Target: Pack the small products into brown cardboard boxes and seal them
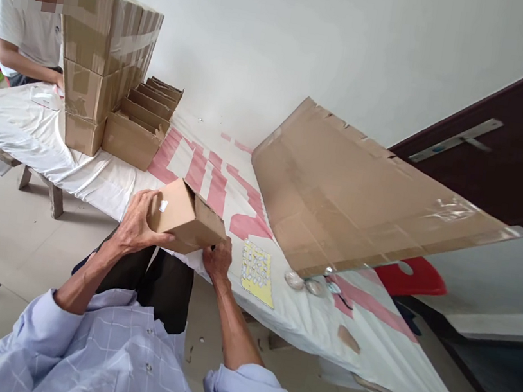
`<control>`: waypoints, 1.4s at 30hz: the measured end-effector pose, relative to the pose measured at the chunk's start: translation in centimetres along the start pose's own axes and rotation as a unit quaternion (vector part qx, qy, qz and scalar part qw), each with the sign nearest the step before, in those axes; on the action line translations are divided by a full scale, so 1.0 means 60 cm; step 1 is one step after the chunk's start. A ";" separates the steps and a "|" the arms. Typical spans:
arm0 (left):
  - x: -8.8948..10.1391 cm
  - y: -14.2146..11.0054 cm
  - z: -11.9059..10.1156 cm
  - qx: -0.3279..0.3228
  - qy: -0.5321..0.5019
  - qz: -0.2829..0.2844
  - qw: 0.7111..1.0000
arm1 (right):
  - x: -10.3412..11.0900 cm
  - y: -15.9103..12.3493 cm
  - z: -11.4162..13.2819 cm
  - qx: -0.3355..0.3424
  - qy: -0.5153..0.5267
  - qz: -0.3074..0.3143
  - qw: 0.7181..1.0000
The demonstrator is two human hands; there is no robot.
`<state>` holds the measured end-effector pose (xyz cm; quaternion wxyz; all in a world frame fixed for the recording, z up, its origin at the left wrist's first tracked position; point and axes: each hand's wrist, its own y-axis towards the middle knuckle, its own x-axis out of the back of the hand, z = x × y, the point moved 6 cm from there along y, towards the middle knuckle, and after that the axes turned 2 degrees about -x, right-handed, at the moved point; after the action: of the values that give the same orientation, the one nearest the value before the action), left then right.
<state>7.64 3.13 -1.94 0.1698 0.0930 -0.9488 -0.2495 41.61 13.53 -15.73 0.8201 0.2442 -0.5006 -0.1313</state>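
A small brown cardboard box (189, 228) is held tilted over the near edge of the table, a small white label on its left face. My left hand (138, 221) is wrapped round its left end, fingers on top and thumb along the near side. At the box's lower right corner is my right hand (218, 257), its fingers curled against the cardboard and partly hidden. Just right of that hand lies a yellow sheet (267, 294) bearing rows of small whitish pieces.
Stacked taped cartons (84, 90) and a row of open boxes (130, 139) stand at the left. A large cardboard sheet (339, 194) leans at the back right, near tape rolls (295, 280) and a red chair (415, 277). Another person (31, 34) sits behind the cartons.
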 end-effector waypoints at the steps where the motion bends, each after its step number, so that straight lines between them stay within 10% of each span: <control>1: 0.011 0.002 0.014 0.016 -0.029 -0.010 0.999 | -0.001 0.001 0.001 -0.005 0.001 -0.005 1.000; 9: 0.079 -0.005 0.151 0.212 -0.399 -0.105 0.886 | -0.009 0.018 0.023 -0.010 -0.014 -0.021 1.000; 17: 0.076 -0.008 0.175 0.227 -0.490 -0.177 0.823 | -0.006 0.030 0.032 -0.030 -0.009 -0.028 0.999; 27: 0.082 0.012 0.158 0.172 -0.404 -0.093 0.894 | 0.015 0.035 0.042 -0.048 -0.011 -0.048 0.998; 34: 0.054 0.016 0.142 0.119 -0.295 0.000 0.948 | 0.058 0.030 0.065 -0.039 0.203 -0.107 0.973; 42: 0.069 0.017 0.120 0.100 -0.213 0.107 0.966 | 0.149 0.051 0.169 -0.006 0.348 -0.099 0.932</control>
<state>1.04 6.09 -6.20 -0.0211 -0.0477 -0.9877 -0.1476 36.72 9.27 -3.49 0.9272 0.3181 -0.1559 -0.1215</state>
